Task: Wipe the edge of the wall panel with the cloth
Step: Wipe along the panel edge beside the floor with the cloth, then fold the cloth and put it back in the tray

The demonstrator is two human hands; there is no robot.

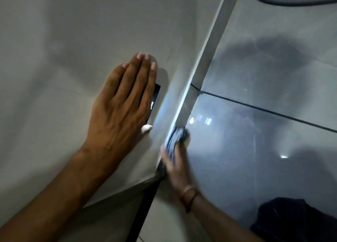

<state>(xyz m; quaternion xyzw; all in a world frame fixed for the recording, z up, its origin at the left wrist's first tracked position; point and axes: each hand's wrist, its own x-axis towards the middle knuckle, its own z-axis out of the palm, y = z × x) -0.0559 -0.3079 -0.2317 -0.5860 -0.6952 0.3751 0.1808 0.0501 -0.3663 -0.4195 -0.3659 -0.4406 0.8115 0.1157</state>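
Left hand [120, 103] lying flat and open on the wall panel [73, 32], right hand [175, 161] gripping a blue cloth [177, 134], pressing it against the panel's right edge, blurred.

1. The wall panel [73, 41] is a plain, pale grey-white surface filling the left side of the view; its edge [206, 63] runs as a long, straight, light strip diagonally from upper right to lower centre.
2. The cloth [176, 136] is blue-grey, bunched and motion-blurred, pressed against the lower part of that edge.
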